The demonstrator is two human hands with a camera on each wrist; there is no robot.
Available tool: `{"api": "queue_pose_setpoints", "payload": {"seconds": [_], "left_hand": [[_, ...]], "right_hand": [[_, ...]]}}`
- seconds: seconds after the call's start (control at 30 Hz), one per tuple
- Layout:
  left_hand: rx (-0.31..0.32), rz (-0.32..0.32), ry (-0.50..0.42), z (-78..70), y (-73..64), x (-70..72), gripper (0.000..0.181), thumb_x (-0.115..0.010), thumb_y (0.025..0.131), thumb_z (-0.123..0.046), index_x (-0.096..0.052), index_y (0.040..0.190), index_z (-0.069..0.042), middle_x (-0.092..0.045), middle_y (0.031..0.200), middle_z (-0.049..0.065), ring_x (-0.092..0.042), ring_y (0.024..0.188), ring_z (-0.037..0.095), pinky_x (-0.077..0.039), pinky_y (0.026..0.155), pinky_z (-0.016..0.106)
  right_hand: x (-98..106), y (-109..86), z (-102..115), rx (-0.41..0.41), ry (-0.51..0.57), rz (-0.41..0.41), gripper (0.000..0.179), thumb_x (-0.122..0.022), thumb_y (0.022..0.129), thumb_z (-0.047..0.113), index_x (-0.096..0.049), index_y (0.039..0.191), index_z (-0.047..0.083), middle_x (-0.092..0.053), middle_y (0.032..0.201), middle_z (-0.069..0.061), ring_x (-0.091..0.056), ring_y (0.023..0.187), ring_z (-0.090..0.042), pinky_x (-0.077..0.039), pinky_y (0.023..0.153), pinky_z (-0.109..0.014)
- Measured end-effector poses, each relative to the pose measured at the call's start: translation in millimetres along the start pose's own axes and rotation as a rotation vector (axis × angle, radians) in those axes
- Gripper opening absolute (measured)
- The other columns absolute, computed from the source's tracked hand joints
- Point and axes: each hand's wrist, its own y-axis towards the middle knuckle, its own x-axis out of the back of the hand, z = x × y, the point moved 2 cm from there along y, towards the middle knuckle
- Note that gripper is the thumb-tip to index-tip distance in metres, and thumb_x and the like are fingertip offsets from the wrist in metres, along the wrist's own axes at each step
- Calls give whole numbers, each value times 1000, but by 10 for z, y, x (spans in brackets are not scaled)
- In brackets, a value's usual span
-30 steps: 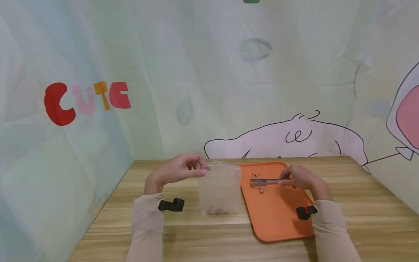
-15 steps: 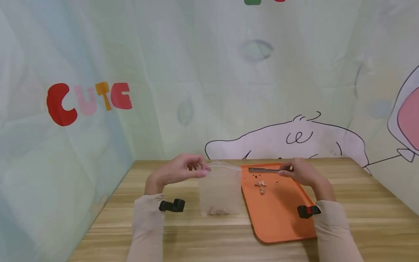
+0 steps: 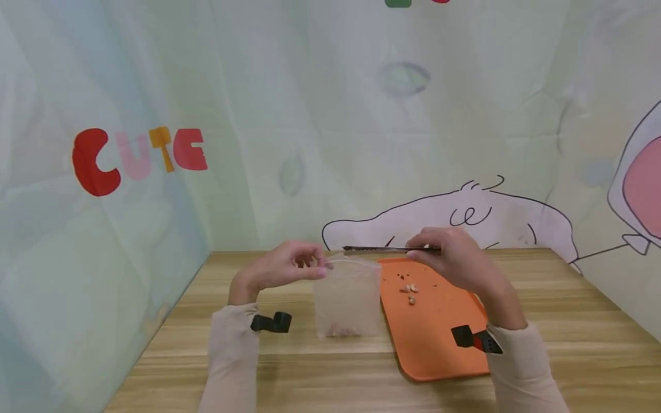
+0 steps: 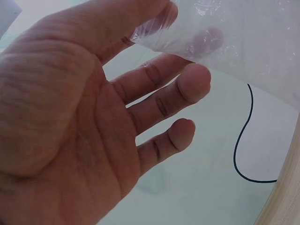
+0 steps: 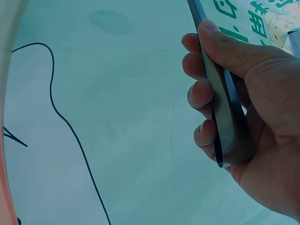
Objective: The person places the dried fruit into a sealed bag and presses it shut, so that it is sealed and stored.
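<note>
My left hand pinches the top left corner of a clear zip-lock bag, which hangs upright with small pale pieces at its bottom. In the left wrist view, the bag's film lies between thumb and index finger, while the other fingers are loosely bent. Metal tongs are gripped in my right hand, pointing left, with their tips above the bag's top edge. Whether the tips hold anything is too small to tell. The right wrist view shows fingers and thumb wrapped round the tongs' folded end.
An orange tray lies right of the bag on the wooden table. Several small nut-like pieces and dark crumbs are scattered on its far left part. A printed cloth backdrop rises behind the table.
My right hand has lifted the tongs from over the tray and carried them left to above the bag's top. The left hand and the bag have stayed in place.
</note>
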Motion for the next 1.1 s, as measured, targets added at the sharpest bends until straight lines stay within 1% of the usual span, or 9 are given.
{"api": "queue_pose_setpoints", "payload": {"seconds": [0.1,0.23,0.37,0.43,0.53,0.63,0.73,0.83,1.1], "left_hand": [[3,6,-12,13,14,-12,7,-68,97,-21,-68,99,-14,-72,105,0,-61,82,30,-45,66,30],[5,8,-12,12,25,-8,8,-67,97,-21,-69,100,-13,-72,106,0,-61,83,29,-46,68,30],[2,1,0,-17,34,16,7,-67,97,-21,-68,98,-14,-72,109,-1,-59,82,24,-46,69,31],[-3,1,1,-20,43,25,7,-67,97,-21,-67,97,-14,-72,110,0,-59,82,23,-45,68,31],[-9,1,4,-13,48,33,7,-67,97,-20,-67,96,-14,-72,109,0,-60,82,22,-45,70,31],[-12,0,6,-12,44,35,6,-67,97,-20,-67,95,-14,-72,109,0,-61,83,22,-46,70,31],[-7,2,3,-17,41,29,6,-67,97,-20,-67,96,-14,-72,109,-1,-61,83,22,-46,69,31],[4,-1,4,9,45,21,7,-67,97,-21,-67,97,-15,-72,108,-1,-60,80,22,-45,67,30],[-12,-7,-4,78,36,-7,6,-67,97,-20,-67,96,-15,-71,109,0,-60,82,25,-47,69,30]], "right_hand": [[-19,-5,1,-7,-7,2,10,-78,87,8,-77,95,13,-66,84,12,-60,72,-3,-51,64,-27],[6,-19,-85,-20,7,-13,9,-77,88,8,-76,96,12,-67,85,9,-61,73,-6,-52,65,-28],[67,-80,-318,-115,-21,-16,9,-75,89,7,-76,98,7,-69,86,2,-60,72,-12,-52,65,-32],[79,-144,-483,-212,-61,23,9,-75,90,10,-76,99,6,-70,87,0,-61,74,-15,-52,67,-35],[36,-261,-767,-337,-117,138,13,-73,92,16,-75,98,5,-70,86,-1,-60,74,-16,-51,68,-38],[-53,-399,-1040,-403,-90,256,15,-72,94,18,-74,97,4,-69,84,-1,-59,72,-15,-49,64,-35],[-133,-530,-1237,-420,-12,324,12,-72,93,16,-74,93,5,-65,78,0,-57,66,-14,-46,59,-31],[-183,-621,-1340,-424,42,363,9,-74,91,14,-73,88,6,-62,73,2,-55,61,-14,-45,56,-29],[-322,-752,-1442,-416,31,412,9,-75,89,12,-73,83,6,-56,70,6,-45,62,-10,-38,55,-26]]}}
